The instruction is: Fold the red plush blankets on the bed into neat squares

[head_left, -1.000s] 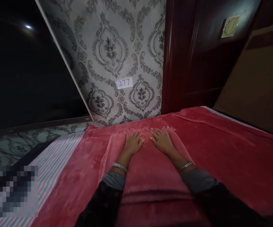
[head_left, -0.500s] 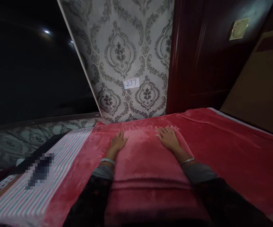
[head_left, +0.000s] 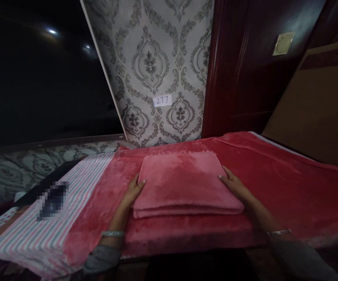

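Observation:
A folded pink plush blanket (head_left: 180, 179) lies in front of me, its layered fold toward me. My left hand (head_left: 134, 191) grips its left edge, thumb on the upper side and fingers along the edge, partly hidden. On the opposite edge, my right hand (head_left: 233, 183) holds on in the same manner, with some fingertips out of sight. Beneath the folded blanket spreads a red plush cover (head_left: 277, 195).
A striped cloth (head_left: 84, 187) covers the left part of the surface, with a pixelated dark item (head_left: 53, 203) on it. Behind are a large black screen (head_left: 46, 86), patterned wallpaper with a "277" label (head_left: 162, 100), and a dark red wooden panel (head_left: 230, 70). A brown board (head_left: 321, 101) leans at right.
Both hands have moved from lying flat on the blanket's far part to gripping its sides, nearer me. The blanket's near part is now folded over into a shorter stack.

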`<state>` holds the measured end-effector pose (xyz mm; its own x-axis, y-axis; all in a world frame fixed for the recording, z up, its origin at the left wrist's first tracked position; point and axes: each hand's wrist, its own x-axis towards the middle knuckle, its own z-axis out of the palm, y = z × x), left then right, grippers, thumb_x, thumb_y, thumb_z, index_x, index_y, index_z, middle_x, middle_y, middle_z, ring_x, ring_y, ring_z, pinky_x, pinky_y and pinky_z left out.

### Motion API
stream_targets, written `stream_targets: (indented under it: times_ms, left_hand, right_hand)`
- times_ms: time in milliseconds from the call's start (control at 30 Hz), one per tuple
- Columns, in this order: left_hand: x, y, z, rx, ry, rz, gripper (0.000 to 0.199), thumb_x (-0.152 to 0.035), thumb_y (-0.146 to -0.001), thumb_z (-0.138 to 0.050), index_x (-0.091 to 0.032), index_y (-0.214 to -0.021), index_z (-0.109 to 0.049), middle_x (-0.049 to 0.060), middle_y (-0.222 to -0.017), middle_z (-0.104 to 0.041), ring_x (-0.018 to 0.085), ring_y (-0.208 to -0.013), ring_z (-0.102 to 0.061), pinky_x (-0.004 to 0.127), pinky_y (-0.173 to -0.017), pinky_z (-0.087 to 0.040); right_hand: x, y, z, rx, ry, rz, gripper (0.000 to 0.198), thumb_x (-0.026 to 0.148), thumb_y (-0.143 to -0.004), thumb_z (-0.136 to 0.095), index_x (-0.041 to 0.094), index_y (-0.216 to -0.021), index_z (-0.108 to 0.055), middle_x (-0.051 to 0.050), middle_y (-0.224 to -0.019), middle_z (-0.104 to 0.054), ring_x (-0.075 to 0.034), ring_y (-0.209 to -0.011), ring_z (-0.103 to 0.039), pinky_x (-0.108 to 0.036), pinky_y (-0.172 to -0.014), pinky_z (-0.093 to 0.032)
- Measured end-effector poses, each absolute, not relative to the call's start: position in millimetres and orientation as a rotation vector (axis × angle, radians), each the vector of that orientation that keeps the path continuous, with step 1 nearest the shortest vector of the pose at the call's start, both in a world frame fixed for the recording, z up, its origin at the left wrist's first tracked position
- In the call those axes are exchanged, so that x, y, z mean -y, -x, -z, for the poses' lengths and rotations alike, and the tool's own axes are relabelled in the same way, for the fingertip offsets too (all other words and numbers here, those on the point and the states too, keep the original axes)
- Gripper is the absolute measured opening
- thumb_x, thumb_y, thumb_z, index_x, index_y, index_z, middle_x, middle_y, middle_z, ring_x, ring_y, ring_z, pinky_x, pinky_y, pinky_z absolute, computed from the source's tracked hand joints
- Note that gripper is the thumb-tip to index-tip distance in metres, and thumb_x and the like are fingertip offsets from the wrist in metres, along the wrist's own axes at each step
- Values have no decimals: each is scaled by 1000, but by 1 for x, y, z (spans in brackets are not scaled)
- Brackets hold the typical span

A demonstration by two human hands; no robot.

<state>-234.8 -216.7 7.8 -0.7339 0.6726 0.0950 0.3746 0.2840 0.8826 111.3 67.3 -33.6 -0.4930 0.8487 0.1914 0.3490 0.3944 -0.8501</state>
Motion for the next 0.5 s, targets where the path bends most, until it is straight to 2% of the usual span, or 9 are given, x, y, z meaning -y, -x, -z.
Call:
stream_targets:
  times_ms: [67,133,267,333,500]
  left_hand:
    - [223,232,-9,-2041,-806,-1575,58,-44,-81,-74,-17,-131,-61,12,-132,-67,28,-124,-63,41,-105,-51]
    - [227,229,-12,-1890,-663,-1632,57,-45,-73,-82,-18,-121,-67,13,-124,-72,29,-116,-67,40,-99,-55]
    - [232,222,-15,-1644,-540,-1621,56,-46,-64,-88,-15,-108,-72,14,-106,-77,31,-103,-73,42,-94,-58]
    - [234,218,-14,-1557,-587,-1664,64,-47,-58,-91,-14,-110,-71,13,-105,-77,32,-103,-73,43,-96,-57]
    - [238,214,-7,-1505,-691,-1787,80,-47,-53,-94,-16,-122,-67,11,-116,-75,31,-113,-69,43,-106,-51]
  right_hand:
    - [-53,-118,27,1798,949,-1443,63,44,-85,-59,21,-143,-53,-9,-132,-67,-29,-121,-62,-43,-101,-52]
    - [-43,-126,21,1644,972,-1693,52,43,-82,-64,20,-129,-64,-11,-120,-73,-30,-111,-68,-42,-94,-56]
    - [-37,-138,12,1536,1056,-1835,28,44,-81,-70,21,-96,-74,-11,-98,-78,-30,-95,-73,-41,-89,-59]
    - [-36,-140,9,1530,1091,-1857,27,43,-82,-69,20,-94,-75,-11,-92,-78,-30,-91,-73,-41,-89,-59]
    - [-26,-139,-2,1535,1126,-1935,37,45,-84,-68,17,-107,-75,-12,-90,-78,-30,-86,-75,-42,-88,-60]
